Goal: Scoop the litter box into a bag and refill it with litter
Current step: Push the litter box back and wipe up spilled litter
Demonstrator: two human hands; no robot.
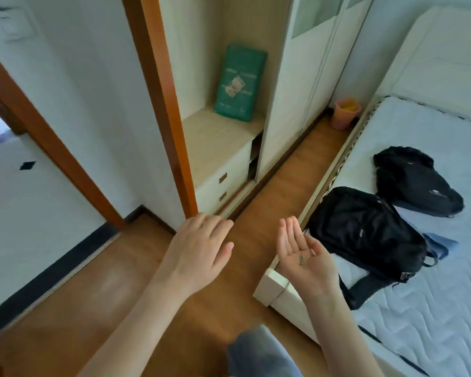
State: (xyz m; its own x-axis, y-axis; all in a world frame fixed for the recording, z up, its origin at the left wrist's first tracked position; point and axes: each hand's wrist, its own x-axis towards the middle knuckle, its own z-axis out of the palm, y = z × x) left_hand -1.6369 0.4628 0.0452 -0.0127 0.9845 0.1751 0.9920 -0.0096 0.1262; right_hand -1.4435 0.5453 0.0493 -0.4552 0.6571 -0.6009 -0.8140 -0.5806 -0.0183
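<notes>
Head view: green bag (pixel 239 83) (print unreadable) upright on shelf (pixel 215 140).

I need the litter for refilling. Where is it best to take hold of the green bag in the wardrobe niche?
Probably at the two long side edges of the green bag, coming from the front. It stands upright, leaning back against the niche wall, its face toward the room.

Green bag (pixel 239 83) upper centre, pale printed label. Pink bucket (pixel 345 112) upper right, yellow inside. Two black backpacks (pixel 365 229) right, on pale-blue wave-quilted mattress (pixel 433 308). Orange-brown wood floor (pixel 93 308), door frame (pixel 161 91).
</notes>
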